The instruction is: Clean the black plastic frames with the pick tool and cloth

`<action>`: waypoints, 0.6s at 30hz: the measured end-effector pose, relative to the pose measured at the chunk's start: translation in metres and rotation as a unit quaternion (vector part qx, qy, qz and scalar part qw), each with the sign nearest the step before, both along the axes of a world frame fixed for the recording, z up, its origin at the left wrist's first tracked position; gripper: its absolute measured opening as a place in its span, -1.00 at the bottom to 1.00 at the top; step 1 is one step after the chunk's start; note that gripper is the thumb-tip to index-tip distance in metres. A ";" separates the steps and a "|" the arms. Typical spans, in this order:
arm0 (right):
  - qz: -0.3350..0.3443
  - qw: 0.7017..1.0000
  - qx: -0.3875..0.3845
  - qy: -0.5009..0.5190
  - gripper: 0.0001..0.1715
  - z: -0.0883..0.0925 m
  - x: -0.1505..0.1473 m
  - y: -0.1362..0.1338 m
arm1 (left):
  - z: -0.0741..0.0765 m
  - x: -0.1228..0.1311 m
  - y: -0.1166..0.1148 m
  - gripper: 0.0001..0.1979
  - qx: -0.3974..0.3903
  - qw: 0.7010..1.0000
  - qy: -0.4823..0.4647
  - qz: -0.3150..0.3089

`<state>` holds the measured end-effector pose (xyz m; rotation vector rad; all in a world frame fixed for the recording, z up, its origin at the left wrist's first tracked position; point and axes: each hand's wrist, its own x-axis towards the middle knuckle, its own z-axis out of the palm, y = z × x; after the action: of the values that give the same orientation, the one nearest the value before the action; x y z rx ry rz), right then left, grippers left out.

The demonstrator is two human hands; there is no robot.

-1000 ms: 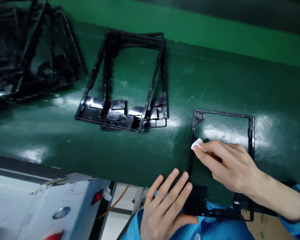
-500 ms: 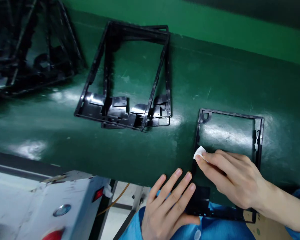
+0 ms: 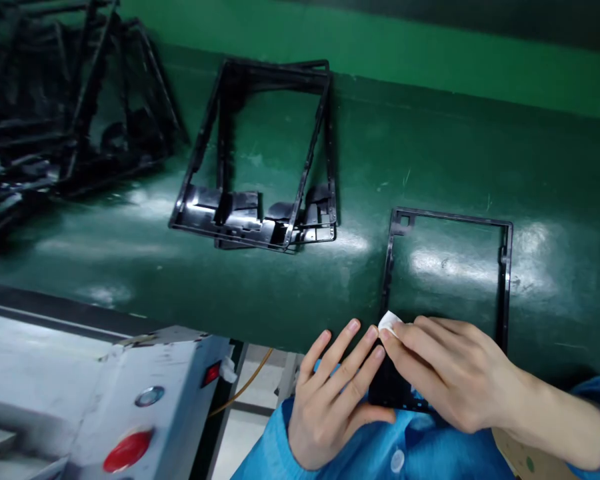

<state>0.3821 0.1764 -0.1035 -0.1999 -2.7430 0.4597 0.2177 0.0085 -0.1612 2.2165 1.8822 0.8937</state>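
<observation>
A black plastic frame [image 3: 504, 287] lies at the near edge of the green table, its solid lower end towards my body. My right hand [image 3: 455, 370] pinches a small folded white cloth [image 3: 389, 323] against the frame's left side bar. Spread flat, my left hand [image 3: 337, 393] rests along the lower left corner of the frame, fingers pointing away from me. Its fingertips come close to the cloth. My right hand hides part of the frame's lower end.
Two similar black frames [image 3: 300, 180] lie stacked askew on the green table [image 3: 380, 153]. A pile of more black frames [image 3: 75, 127] stands at the far left. Near left is a grey machine box [image 3: 175, 393] with a red button [image 3: 128, 451].
My right hand has slid the cloth down the left bar, towards me and my left hand. The view has shifted slightly; the left hand stays spread.
</observation>
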 end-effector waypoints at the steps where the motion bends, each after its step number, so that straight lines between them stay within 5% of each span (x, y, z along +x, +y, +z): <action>1: 0.000 1.000 0.000 0.004 -0.33 -0.001 0.001 -0.002 | -0.001 0.000 0.000 -0.42 0.003 1.000 0.000 0.001; 11: -0.004 0.998 0.064 -0.001 -0.57 -0.006 0.005 -0.016 | -0.013 0.001 -0.002 -0.39 0.035 0.999 0.009 0.022; 18: -0.032 0.994 0.075 -0.068 -0.64 -0.018 0.020 -0.033 | -0.024 0.014 -0.003 -0.57 0.092 0.989 -0.045 0.106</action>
<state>0.4019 0.1431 -0.1220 -0.2908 -2.8789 0.2285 0.2320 0.0050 -0.1848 2.0549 2.0988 1.2272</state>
